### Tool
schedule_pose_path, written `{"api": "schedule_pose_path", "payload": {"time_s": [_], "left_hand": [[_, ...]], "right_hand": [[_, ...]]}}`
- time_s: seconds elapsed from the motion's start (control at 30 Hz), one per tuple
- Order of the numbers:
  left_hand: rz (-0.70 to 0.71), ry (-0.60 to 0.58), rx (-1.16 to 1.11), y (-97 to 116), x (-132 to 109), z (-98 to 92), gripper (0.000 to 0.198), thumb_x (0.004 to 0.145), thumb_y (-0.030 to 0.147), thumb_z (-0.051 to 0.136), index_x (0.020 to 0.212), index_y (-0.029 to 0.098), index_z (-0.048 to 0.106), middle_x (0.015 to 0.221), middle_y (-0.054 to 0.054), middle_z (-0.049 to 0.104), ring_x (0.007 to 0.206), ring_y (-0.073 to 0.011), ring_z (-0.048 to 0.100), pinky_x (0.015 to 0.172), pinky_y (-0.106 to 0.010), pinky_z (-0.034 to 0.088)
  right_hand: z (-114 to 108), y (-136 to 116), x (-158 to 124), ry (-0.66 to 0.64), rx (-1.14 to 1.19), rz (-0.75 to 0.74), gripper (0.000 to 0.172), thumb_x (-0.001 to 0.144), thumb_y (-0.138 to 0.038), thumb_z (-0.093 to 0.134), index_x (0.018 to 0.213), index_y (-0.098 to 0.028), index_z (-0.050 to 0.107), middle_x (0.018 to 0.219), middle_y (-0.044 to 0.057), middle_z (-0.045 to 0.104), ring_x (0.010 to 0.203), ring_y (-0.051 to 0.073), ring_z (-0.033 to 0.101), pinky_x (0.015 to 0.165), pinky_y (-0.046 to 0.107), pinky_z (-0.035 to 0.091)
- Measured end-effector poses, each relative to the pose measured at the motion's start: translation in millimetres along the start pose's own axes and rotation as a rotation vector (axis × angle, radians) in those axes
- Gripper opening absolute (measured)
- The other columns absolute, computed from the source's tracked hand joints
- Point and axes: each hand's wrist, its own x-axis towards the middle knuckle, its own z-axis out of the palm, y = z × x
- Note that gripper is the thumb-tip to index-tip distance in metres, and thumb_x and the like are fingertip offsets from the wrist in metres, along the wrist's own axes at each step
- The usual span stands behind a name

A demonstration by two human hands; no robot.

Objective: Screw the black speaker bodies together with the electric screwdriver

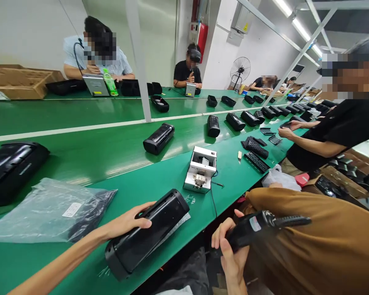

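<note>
Smooth green bench [229, 174]; hands [133, 222] grip glossy casing [160, 229], cylindrical tool [244, 231].

The flat bench here [230, 180] is glossy green, the long plastic casing [155, 235] and rounded handheld object [242, 232] black, the boxy metal machine [199, 168] white, the plastic panels yonder [256, 162] black with rows of holes, the draped cloth [298, 254] plain mustard-brown.

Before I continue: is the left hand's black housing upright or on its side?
On its side: the black housing stretches lengthwise along the green table, under the left hand.
</note>
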Motion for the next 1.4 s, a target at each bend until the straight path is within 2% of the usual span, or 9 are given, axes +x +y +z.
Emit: {"api": "schedule_pose_path", "payload": {"time_s": [0.13,0.27,0.4,0.53,0.67,0.83,1.0,1.23,1.4], "left_hand": [[-0.071,-0.156,0.020,4,23,-16.2,0.094,0.074,0.073,0.080,0.160,0.033,0.075,0.159,-0.009,0.076,0.142,-0.0454,0.077,0.110,-0.050,0.069],[-0.099,-0.160,0.109,10,31,-26.6,0.087,0.078,0.074,0.077,0.155,0.033,0.079,0.162,-0.009,0.074,0.147,-0.0497,0.073,0.116,-0.055,0.065],[-0.030,-0.032,0.333,23,16,-4.9,0.092,0.095,0.078,0.061,0.173,0.031,0.061,0.174,-0.012,0.064,0.153,-0.0492,0.068,0.121,-0.059,0.060],[0.039,0.003,0.696,33,-5,25.8,0.114,0.086,0.062,0.080,0.186,0.027,0.037,0.176,-0.021,0.060,0.139,-0.0484,0.075,0.109,-0.057,0.065],[0.062,0.004,0.708,9,-14,41.3,0.107,0.089,0.053,0.076,0.186,0.032,0.036,0.170,-0.017,0.066,0.128,-0.0420,0.081,0.101,-0.051,0.067],[0.334,0.297,0.807,-28,-22,69.7,0.105,0.093,0.047,0.079,0.187,0.032,0.034,0.179,-0.013,0.058,0.154,-0.0446,0.067,0.122,-0.054,0.061],[0.632,0.437,0.850,-22,-28,84.3,0.099,0.106,0.039,0.076,0.189,0.042,0.021,0.185,-0.002,0.052,0.158,-0.0371,0.065,0.120,-0.046,0.064],[0.670,0.440,0.814,-19,-26,84.3,0.097,0.111,0.054,0.073,0.190,0.037,0.019,0.183,-0.003,0.055,0.159,-0.0347,0.064,0.127,-0.048,0.061],[0.683,0.465,0.811,-17,-24,85.5,0.084,0.116,0.055,0.065,0.189,0.038,0.025,0.182,0.000,0.056,0.158,-0.0308,0.066,0.124,-0.044,0.063]], "right_hand": [[14,-28,47,0.026,-0.073,-0.195,0.050,0.106,-0.035,0.085,0.147,-0.030,0.056,0.077,-0.011,0.061,0.051,0.011,0.061,0.052,0.025,0.057],[48,-42,116,-0.038,-0.101,-0.371,0.055,0.109,-0.037,0.082,0.153,-0.029,0.050,0.078,-0.012,0.064,0.048,0.010,0.062,0.053,0.026,0.058],[84,-28,176,-0.093,-0.146,-0.451,0.058,0.104,-0.046,0.085,0.148,-0.023,0.055,0.074,-0.013,0.064,0.046,0.009,0.061,0.055,0.025,0.055],[102,-6,201,-0.161,-0.159,-0.467,0.044,0.100,-0.045,0.088,0.129,-0.026,0.062,0.074,-0.012,0.067,0.044,0.010,0.060,0.050,0.026,0.052],[108,10,208,-0.174,-0.227,-0.462,0.035,0.097,-0.042,0.089,0.113,-0.026,0.061,0.072,-0.010,0.064,0.049,0.012,0.062,0.051,0.028,0.050],[108,28,203,-0.159,-0.284,-0.298,0.041,0.092,-0.039,0.087,0.121,-0.026,0.060,0.069,-0.013,0.059,0.049,0.011,0.056,0.052,0.028,0.049],[102,15,172,-0.232,-0.233,-0.186,0.039,0.093,-0.041,0.088,0.116,-0.026,0.060,0.064,-0.015,0.057,0.038,0.009,0.052,0.041,0.024,0.045],[130,-45,136,-0.328,0.071,-0.263,0.039,0.100,-0.032,0.085,0.130,-0.032,0.060,0.068,-0.015,0.060,0.034,0.008,0.048,0.035,0.020,0.046],[161,-32,133,-0.481,0.063,-0.262,0.041,0.104,-0.036,0.085,0.136,-0.034,0.061,0.069,-0.015,0.062,0.037,0.009,0.049,0.038,0.023,0.049]]}}
